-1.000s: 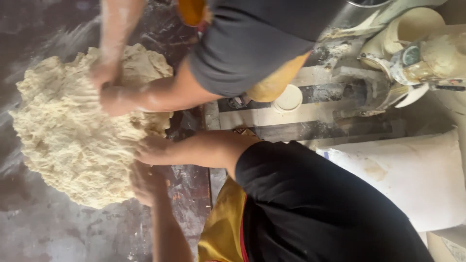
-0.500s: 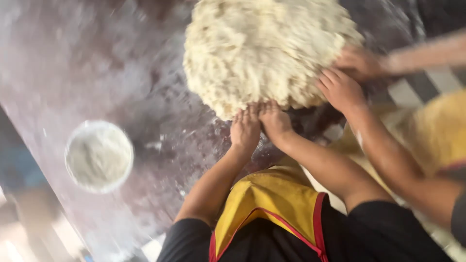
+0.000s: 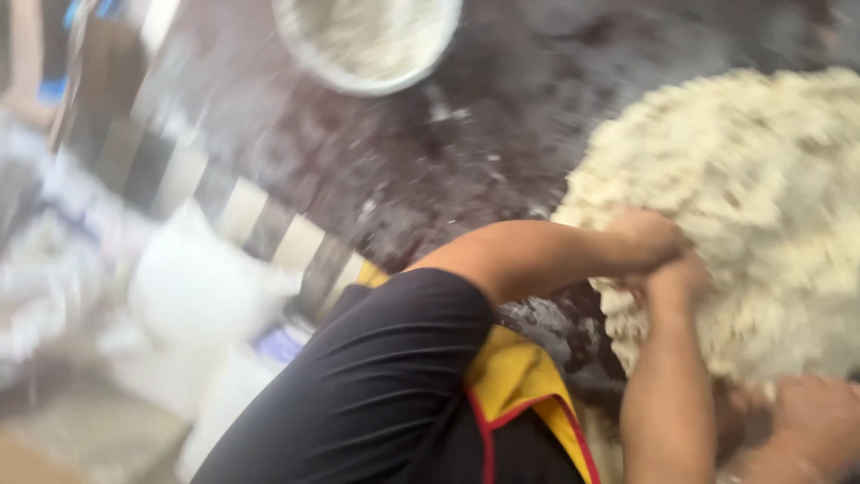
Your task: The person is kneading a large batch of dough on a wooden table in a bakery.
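Large pale dough mass (image 3: pixel 761 224) on dark floured bench (image 3: pixel 448 170), right of frame. Left hand (image 3: pixel 649 237) and right hand (image 3: pixel 676 282) pressed together into dough's near edge; finger spread blurred, cannot tell. Dough likely heavy, soft, sticky; take hold at edge. White flour bowl (image 3: pixel 367 45) beyond. Another hand (image 3: pixel 815 421) nearby. Room blurred.

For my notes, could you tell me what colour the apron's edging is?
Red edging on a yellow apron, in the head view.
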